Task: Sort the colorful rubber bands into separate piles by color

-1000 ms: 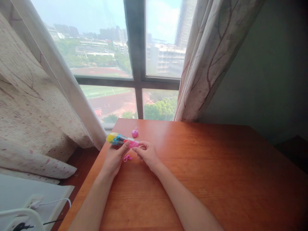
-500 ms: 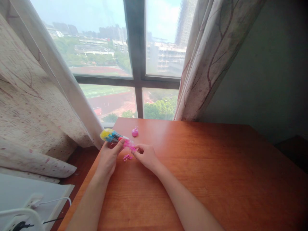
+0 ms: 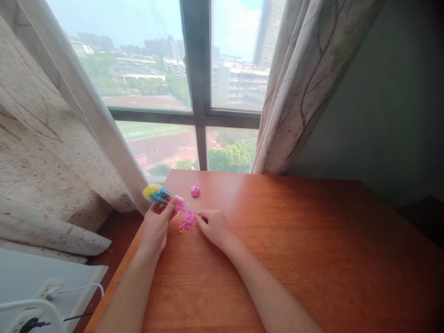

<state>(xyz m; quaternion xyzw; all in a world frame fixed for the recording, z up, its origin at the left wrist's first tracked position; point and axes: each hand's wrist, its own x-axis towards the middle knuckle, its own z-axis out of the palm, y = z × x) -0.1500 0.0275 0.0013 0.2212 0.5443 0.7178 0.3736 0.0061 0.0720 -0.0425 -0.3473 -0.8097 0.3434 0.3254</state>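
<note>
My left hand (image 3: 158,226) is closed around a clear, tapered plastic container (image 3: 161,194) with yellow, blue, dark and pink parts. It lies tilted, its yellow rounded end toward the upper left and its narrow pink end pointing right and down. Below that narrow end, a small heap of pink elastic bands (image 3: 188,222) rests on the table (image 3: 263,240). My right hand (image 3: 215,226) is at the heap's right edge, thumb and forefinger close together on the bands. A small round pink object (image 3: 195,190) with a thin loop on top sits beyond both hands.
A window (image 3: 156,69) stands behind the table's far edge, with patterned curtains (image 3: 58,120) on either side. At the lower left, beside the table, are a white panel (image 3: 27,263) with sockets and a white cable (image 3: 81,287).
The pink bands have come out of the container's narrow end, and the heap on the table has grown. My right hand has shifted slightly right, away from the container.
</note>
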